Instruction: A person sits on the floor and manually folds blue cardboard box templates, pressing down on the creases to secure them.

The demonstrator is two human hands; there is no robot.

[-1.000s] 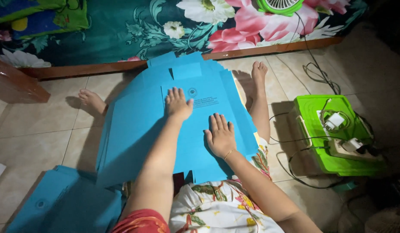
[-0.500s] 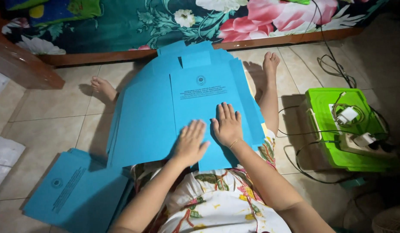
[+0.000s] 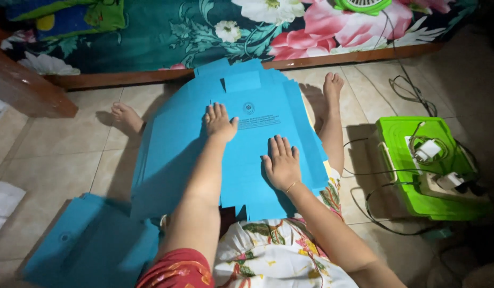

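Both hands, left hand [image 3: 219, 121] and right hand [image 3: 281, 161], press spread flat on blue cardboard sheet [image 3: 257, 106].

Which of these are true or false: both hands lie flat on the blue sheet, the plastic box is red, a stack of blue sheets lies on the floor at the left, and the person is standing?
1. Both the left hand and the right hand lie flat on the blue cardboard sheet. True.
2. The plastic box is red. False: it is green.
3. A stack of blue sheets lies on the tiled floor. True.
4. The person stands. False: seated, legs outstretched.
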